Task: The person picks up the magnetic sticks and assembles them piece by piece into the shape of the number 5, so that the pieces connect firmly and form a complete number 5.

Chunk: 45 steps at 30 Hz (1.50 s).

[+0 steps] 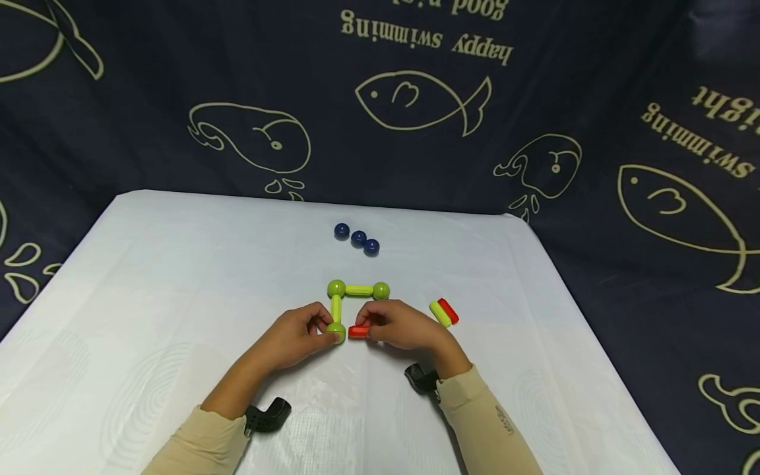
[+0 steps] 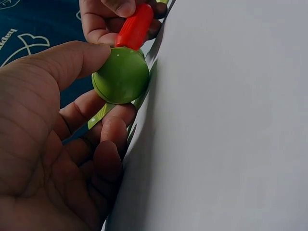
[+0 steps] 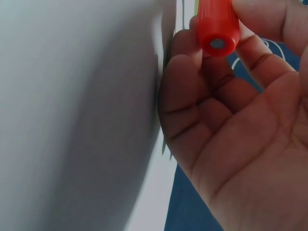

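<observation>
My left hand (image 1: 299, 335) pinches a green ball (image 2: 121, 76) at the near left corner of a three-ball piece. From that ball a yellow-green rod (image 1: 336, 309) runs back to a second green ball (image 1: 336, 288). Another yellow-green rod (image 1: 359, 290) joins it to a third green ball (image 1: 381, 290) on the right. Between thumb and fingers, my right hand (image 1: 406, 323) holds a short red rod (image 1: 358, 332). A round metal spot shows in the rod's end in the right wrist view. The head view leaves a narrow gap between red rod and near ball.
Three dark blue balls (image 1: 359, 239) lie in a slanting row farther back. To the right, a loose yellow-green rod (image 1: 440, 314) and a loose red rod (image 1: 448, 311) lie side by side. Behind the white-covered table (image 1: 225, 264) hangs dark patterned cloth (image 1: 332, 158).
</observation>
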Available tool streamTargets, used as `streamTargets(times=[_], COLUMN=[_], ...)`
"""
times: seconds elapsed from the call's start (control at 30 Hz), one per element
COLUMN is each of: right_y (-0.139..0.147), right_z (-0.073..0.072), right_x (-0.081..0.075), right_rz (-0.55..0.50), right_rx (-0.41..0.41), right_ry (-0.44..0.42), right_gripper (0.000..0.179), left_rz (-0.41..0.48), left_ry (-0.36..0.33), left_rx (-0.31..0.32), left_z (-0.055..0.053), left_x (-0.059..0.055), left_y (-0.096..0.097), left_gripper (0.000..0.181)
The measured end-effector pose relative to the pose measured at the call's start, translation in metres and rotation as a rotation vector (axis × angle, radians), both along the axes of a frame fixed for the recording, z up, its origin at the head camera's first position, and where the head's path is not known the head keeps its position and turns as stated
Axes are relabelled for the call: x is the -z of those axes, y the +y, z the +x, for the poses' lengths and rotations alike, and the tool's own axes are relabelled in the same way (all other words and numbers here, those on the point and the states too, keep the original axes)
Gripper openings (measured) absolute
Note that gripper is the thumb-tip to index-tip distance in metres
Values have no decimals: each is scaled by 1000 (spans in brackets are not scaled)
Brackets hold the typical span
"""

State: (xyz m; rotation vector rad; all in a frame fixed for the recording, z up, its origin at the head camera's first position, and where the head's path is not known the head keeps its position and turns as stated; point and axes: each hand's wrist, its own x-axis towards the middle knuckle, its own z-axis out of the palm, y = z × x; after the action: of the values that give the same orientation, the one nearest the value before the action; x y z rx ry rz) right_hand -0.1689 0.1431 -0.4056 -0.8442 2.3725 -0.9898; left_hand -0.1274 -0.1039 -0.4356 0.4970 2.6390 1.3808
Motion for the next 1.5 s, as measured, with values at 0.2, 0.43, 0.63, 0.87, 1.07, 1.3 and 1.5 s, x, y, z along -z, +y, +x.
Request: streamTargets(times=[0.2,0.43,0.63,0.87,1.07,1.3,1.5], right_y=[-5,-5,-5,-4,-4,-3,1], right_z=[1,1,0,0,1,1,-5], right_x=[0,1,1,1,1,0,-8], right_rz=[11,25,28,30,31,33,6], right_rx=[1,15,11,4,3,0,25], right_ry=[-7,-15,-18,-31,-47,-34,-38], right_gripper=[17,17,17,16,20,21,13], left_rz=[6,21,20,14,11,6,-3], left_ry=[-6,-1,-2,7,-7,9,7], left_rx=[2,7,8,9,4,4,-5], left_z=[0,0,0,0,0,0,0], left_x=[0,0,-1,0,0,1,1], left_y=[0,-1,0,0,0,-1,1], left_gripper=[19,19,19,19,19,19,19])
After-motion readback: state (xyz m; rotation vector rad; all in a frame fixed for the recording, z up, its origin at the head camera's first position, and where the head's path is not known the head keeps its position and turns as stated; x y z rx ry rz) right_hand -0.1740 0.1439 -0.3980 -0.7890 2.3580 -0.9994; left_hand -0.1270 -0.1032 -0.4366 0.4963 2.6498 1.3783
